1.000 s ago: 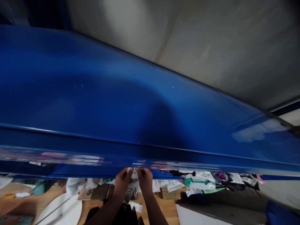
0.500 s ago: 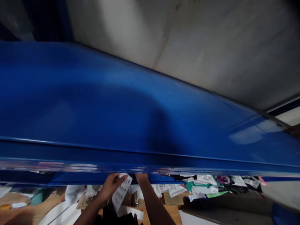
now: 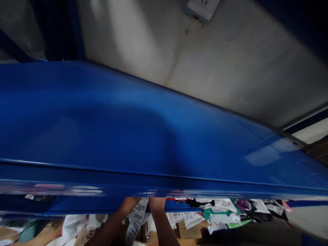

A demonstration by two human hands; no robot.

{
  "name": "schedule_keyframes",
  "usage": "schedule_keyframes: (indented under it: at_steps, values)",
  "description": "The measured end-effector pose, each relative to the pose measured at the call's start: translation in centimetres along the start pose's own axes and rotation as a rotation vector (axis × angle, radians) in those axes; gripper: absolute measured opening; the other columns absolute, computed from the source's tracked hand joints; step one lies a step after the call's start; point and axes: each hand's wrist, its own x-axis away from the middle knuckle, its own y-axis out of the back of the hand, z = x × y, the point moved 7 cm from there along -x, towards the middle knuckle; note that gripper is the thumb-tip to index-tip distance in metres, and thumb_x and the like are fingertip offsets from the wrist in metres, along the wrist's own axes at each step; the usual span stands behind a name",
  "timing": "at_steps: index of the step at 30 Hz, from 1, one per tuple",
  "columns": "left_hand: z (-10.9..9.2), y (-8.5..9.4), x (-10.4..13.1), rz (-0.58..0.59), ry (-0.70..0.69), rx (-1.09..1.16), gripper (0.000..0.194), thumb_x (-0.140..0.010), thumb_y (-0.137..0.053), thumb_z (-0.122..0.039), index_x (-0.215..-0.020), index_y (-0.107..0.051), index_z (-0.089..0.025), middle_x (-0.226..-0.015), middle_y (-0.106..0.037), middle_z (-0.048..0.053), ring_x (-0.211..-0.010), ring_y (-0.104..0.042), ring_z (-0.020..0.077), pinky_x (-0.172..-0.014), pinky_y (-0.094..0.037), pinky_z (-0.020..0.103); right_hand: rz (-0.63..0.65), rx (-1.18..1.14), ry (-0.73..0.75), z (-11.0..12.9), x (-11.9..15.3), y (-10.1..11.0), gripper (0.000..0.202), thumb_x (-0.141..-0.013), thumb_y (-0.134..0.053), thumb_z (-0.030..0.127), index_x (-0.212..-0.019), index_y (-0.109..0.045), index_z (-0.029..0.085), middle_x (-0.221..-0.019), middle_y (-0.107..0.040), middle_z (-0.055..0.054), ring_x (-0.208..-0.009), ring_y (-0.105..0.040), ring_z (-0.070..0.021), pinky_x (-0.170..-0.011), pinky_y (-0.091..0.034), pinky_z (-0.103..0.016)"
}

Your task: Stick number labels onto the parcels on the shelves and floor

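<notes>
At the bottom centre of the head view, a white strip of printed number labels (image 3: pixel 136 218) hangs down between my two forearms. My left hand (image 3: pixel 130 205) is closed on the strip near its top, its fingertips partly hidden by the blue shelf's front edge. To the right of the strip, my right hand (image 3: pixel 156 204) reaches under the same edge. Its fingers are out of sight there, so whether it holds anything does not show. The wide blue shelf (image 3: pixel 123 136) lies above both hands and fills the middle of the view.
Plastic-wrapped parcels (image 3: pixel 222 206) with number labels lie on the lower shelf at the right. A cardboard box (image 3: pixel 189 231) and white bags (image 3: pixel 73 225) sit lower down. Behind the blue shelf rises a grey wall with a power socket (image 3: pixel 203 8).
Both hands and the label strip have moved up toward the shelf's edge, which now covers more of the left fingers. The view has tilted up slightly, bringing the socket into sight.
</notes>
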Motion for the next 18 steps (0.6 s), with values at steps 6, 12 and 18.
schedule_keyframes:
  at_steps: [6,12,18]
  values:
    - [-1.3,-2.9,-0.1,0.017,-0.078,0.016,0.033,-0.071,-0.060,-0.053,-0.072,-0.073,-0.023,-0.087,-0.070,0.012,-0.095,-0.061,0.0345,-0.098,-0.042,0.051,0.029,0.217,-0.006,-3.3,-0.1,1.7,0.028,-0.087,-0.048,0.032,-0.088,-0.073,0.020,-0.085,-0.071,-0.017,-0.090,-0.064,-0.0329,-0.081,-0.048,-0.044]
    - [-1.9,-1.0,-0.7,-0.077,-0.154,0.126,0.015,-0.059,-0.074,-0.037,-0.061,-0.070,-0.022,-0.140,-0.051,0.009,-0.140,-0.026,0.0355,-0.119,-0.015,0.046,-0.096,0.074,0.075,-2.5,0.2,3.3,0.045,-0.091,-0.039,0.043,-0.106,-0.070,0.014,-0.115,-0.065,-0.019,-0.109,-0.057,-0.0352,-0.097,-0.046,-0.052]
    - [-2.8,1.3,3.8,-0.220,-0.093,0.375,0.044,-0.051,-0.076,-0.060,-0.060,-0.068,-0.018,-0.148,-0.042,0.015,-0.136,-0.036,0.0385,-0.113,-0.030,0.046,0.027,-0.451,0.104,0.0,4.5,3.3,0.047,-0.087,-0.046,0.055,-0.105,-0.070,0.018,-0.107,-0.070,-0.015,-0.100,-0.065,-0.0272,-0.085,-0.055,-0.039]
